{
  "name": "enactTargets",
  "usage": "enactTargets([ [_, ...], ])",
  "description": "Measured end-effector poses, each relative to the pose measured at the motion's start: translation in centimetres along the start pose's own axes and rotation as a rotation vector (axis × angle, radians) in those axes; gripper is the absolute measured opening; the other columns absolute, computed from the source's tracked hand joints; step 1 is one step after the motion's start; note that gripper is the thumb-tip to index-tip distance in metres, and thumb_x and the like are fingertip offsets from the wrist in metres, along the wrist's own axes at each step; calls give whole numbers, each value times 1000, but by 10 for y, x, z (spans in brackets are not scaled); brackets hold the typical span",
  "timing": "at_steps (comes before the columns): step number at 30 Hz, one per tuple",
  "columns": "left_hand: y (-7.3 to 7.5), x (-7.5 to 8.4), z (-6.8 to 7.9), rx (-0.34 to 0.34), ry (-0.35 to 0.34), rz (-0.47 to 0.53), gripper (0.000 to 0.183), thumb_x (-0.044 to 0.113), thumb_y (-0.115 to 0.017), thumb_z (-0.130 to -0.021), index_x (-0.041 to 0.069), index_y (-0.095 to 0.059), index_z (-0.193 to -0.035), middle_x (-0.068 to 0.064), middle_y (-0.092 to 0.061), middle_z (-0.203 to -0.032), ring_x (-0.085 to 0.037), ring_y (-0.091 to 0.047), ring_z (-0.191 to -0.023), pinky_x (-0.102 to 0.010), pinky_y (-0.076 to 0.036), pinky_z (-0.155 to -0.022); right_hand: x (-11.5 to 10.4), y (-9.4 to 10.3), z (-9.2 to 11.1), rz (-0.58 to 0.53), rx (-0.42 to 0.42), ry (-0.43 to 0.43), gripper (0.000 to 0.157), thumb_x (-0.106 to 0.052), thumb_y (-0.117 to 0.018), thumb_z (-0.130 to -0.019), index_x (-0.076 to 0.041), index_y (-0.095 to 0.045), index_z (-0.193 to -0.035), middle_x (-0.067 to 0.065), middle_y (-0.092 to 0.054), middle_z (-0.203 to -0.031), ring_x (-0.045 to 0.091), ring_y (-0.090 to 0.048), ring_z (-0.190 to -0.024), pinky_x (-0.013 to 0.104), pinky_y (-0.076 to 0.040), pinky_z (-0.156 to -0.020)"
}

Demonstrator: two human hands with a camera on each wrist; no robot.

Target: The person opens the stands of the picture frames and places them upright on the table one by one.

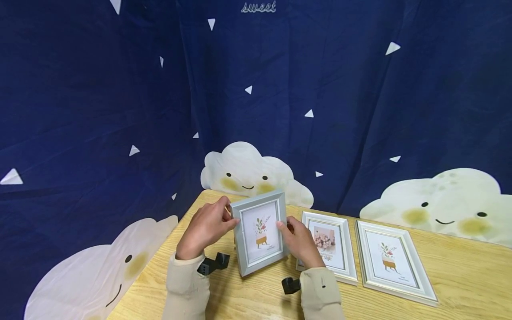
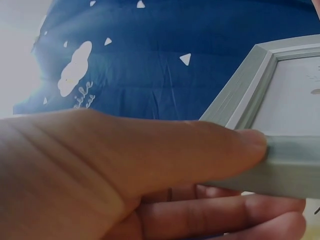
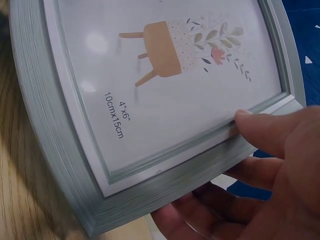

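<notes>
A grey-green picture frame [image 1: 237, 240] with a plant print stands tilted upright between my two hands, raised off the table. My left hand [image 1: 208, 226] grips its left edge, thumb on the front and fingers behind, as the left wrist view shows with the thumb [image 2: 235, 145] on the border. On the opposite edge my right hand [image 1: 302, 242] pinches the border, its thumb [image 3: 260, 127] in front and fingers behind. The print [image 3: 162, 50] reads 4"x6" and 10cmx15cm in the right wrist view. The back of the picture frame is hidden.
Two more picture frames lie face up on the wooden table [image 1: 472, 275]: one with a pink photo print [image 1: 325, 240] just right of my right hand, another with a plant print [image 1: 392, 260] farther right. A dark blue curtain [image 1: 280, 89] with clouds hangs behind the table.
</notes>
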State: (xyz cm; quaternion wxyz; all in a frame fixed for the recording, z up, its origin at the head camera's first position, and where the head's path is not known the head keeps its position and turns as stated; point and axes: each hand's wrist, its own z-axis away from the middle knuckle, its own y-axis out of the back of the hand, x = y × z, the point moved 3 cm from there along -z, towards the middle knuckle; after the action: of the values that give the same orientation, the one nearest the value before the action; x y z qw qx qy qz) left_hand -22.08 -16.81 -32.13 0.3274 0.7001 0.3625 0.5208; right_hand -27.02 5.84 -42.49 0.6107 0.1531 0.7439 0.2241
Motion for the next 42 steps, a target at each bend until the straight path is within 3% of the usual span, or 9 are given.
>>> enactTargets([
  [17,-4,-4,-1,-19,6,-19,20,17,-75,-82,13,-55,-85,4,-69,-76,-9,-54,-59,-29,-41,-55,6,-5,-1,17,-33,3,30,-37,-52,-99,-11,-64,-110,3,-65,-95,18,-57,-83,38,-45,-74],
  [31,-7,-7,-3,-42,16,-37,17,14,-72,-81,10,-55,-85,2,-60,-71,-14,-50,-58,-29,-40,-55,7,-4,-1,23,-35,-24,27,-38,-54,-98,-14,-64,-106,1,-63,-89,17,-53,-77,36,-43,-71],
  [42,-8,-12,-6,-75,42,-11,19,15,-74,-81,10,-56,-86,0,-61,-76,-15,-53,-62,-29,-42,-56,5,-3,-2,36,-33,-30,29,-36,-55,-98,-12,-64,-109,3,-64,-95,17,-57,-84,38,-46,-76],
])
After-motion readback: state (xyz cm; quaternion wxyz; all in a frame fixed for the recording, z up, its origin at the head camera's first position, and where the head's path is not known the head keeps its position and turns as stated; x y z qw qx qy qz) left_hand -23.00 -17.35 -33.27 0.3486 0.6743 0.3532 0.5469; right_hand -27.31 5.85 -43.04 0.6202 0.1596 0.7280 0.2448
